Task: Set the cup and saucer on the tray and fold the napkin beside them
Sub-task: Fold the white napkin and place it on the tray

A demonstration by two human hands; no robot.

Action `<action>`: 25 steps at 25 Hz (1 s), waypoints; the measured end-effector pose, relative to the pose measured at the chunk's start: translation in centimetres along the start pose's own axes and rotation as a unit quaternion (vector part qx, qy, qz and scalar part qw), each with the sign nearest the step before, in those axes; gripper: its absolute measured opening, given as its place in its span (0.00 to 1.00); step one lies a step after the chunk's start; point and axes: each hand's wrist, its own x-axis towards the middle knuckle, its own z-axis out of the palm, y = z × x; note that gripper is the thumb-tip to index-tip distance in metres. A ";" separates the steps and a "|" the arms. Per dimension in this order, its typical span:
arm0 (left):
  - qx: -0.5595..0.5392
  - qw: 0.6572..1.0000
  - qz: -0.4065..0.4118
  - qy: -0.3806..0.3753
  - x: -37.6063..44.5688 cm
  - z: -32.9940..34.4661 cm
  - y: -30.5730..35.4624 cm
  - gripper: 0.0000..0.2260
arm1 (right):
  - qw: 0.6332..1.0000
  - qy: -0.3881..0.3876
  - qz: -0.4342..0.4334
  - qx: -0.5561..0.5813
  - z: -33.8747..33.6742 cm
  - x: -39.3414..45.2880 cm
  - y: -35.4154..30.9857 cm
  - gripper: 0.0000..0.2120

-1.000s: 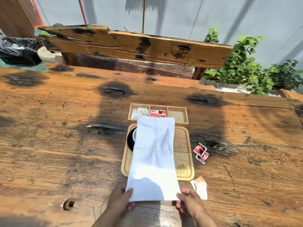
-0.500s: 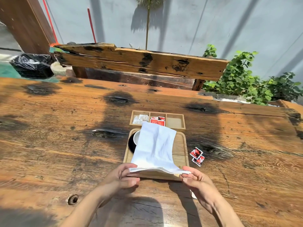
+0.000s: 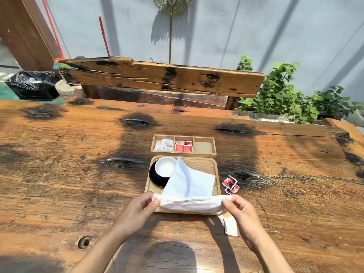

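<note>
The napkin (image 3: 189, 182) covers the right part of the saucer (image 3: 156, 177), a bit of the cup (image 3: 165, 166) and the tray's (image 3: 213, 164) near edge. Print on the red packets (image 3: 230, 184) is too small to read. Both forearms run off the bottom edge.

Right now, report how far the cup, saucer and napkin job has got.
Done: the white cup sits on the black saucer, both at the left of the wooden tray. In hand: the left hand and right hand pinch the ends of the white napkin, partly folded, one flap raised over the tray. Left: finish the fold and lay the napkin flat beside the cup.
</note>
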 end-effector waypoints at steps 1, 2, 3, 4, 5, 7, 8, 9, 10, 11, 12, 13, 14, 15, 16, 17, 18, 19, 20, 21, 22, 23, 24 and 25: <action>0.018 1.000 0.004 -0.006 -0.2 0.3 -0.2 0.16 | 1.000 -0.005 0.007 0.004 -0.1 -0.1 0.2 0.30; 0.030 0.999 0.007 -0.008 -0.4 0.6 -0.4 0.15 | 1.000 -0.007 0.015 0.010 -0.1 -0.3 0.5 0.32; 0.039 0.999 0.008 -0.016 -0.5 0.8 -0.6 0.14 | 1.000 -0.008 0.021 0.013 -0.2 -0.4 0.7 0.32; 0.046 0.999 0.004 -0.024 -0.6 1.1 -0.9 0.13 | 1.000 -0.008 0.026 0.013 -0.3 -0.6 1.0 0.32; 0.047 0.998 -0.004 -0.033 -0.6 1.3 -1.1 0.13 | 0.999 -0.007 0.032 0.011 -0.4 -0.8 1.1 0.31; 0.005 0.997 -0.050 -0.062 -0.7 1.7 -1.3 0.11 | 0.999 -0.008 0.050 0.017 -0.4 -1.1 1.4 0.25; -0.024 0.993 -0.080 -0.084 -0.8 1.8 -1.4 0.10 | 0.998 -0.010 0.065 0.018 -0.5 -1.2 1.6 0.21; -0.044 0.988 -0.108 -0.104 -0.9 2.0 -1.4 0.10 | 0.996 -0.011 0.084 0.011 -0.6 -1.4 1.9 0.15; -0.051 0.983 -0.132 -0.118 -1.0 2.0 -1.6 0.10 | 0.994 -0.012 0.105 0.002 -0.6 -1.6 2.1 0.11; -0.059 0.978 -0.150 -0.134 -1.0 2.0 -1.8 0.10 | 0.992 -0.013 0.127 -0.005 -0.7 -1.7 2.5 0.09; -0.063 0.974 -0.162 -0.146 -1.0 2.0 -2.1 0.10 | 0.989 -0.015 0.149 -0.009 -0.8 -1.8 2.9 0.10; -0.062 0.972 -0.167 -0.152 -0.9 2.1 -2.4 0.10 | 0.985 -0.015 0.171 -0.012 -0.8 -1.9 3.3 0.10; -0.054 0.973 -0.165 -0.150 -0.8 2.1 -2.5 0.09 | 0.982 -0.009 0.191 -0.013 -0.8 -2.0 3.5 0.09; -0.045 0.977 -0.155 -0.141 -0.6 2.2 -2.8 0.10 | 0.979 -0.003 0.206 -0.010 -0.8 -2.0 3.9 0.09; -0.045 0.980 -0.147 -0.127 -0.4 2.4 -3.0 0.12 | 0.976 0.005 0.217 -0.008 -0.7 -2.0 4.2 0.10; -0.056 0.981 -0.148 -0.112 -0.2 2.7 -3.3 0.14 | 0.974 0.011 0.225 -0.006 -0.5 -2.0 4.5 0.10; -0.081 0.979 -0.160 -0.093 0.0 3.0 -3.8 0.14 | 0.973 0.019 0.229 -0.004 -0.3 -1.9 4.8 0.10; -0.103 0.977 -0.170 -0.077 0.3 3.3 -4.3 0.14 | 0.974 0.026 0.226 0.002 -0.1 -1.8 5.0 0.10; -0.113 0.975 -0.180 -0.062 0.5 3.6 -4.9 0.14 | 0.975 0.033 0.219 0.007 0.1 -1.6 5.2 0.12; -0.107 0.975 -0.187 -0.047 0.8 3.9 -5.6 0.16 | 0.976 0.043 0.211 0.010 0.3 -1.4 5.3 0.13; -0.098 0.977 -0.187 -0.034 1.1 4.2 -6.2 0.17 | 0.977 0.053 0.205 0.004 0.6 -1.2 5.2 0.14; -0.096 0.978 -0.185 -0.021 1.3 4.5 -6.5 0.18 | 0.978 0.061 0.201 -0.005 0.8 -0.9 5.3 0.15; -0.097 0.978 -0.186 -0.008 1.7 4.8 -6.8 0.18 | 0.979 0.068 0.194 -0.016 1.0 -0.6 5.4 0.15; -0.101 0.977 -0.188 0.004 2.1 5.0 -7.0 0.18 | 0.978 0.082 0.189 -0.027 1.2 -0.2 5.7 0.16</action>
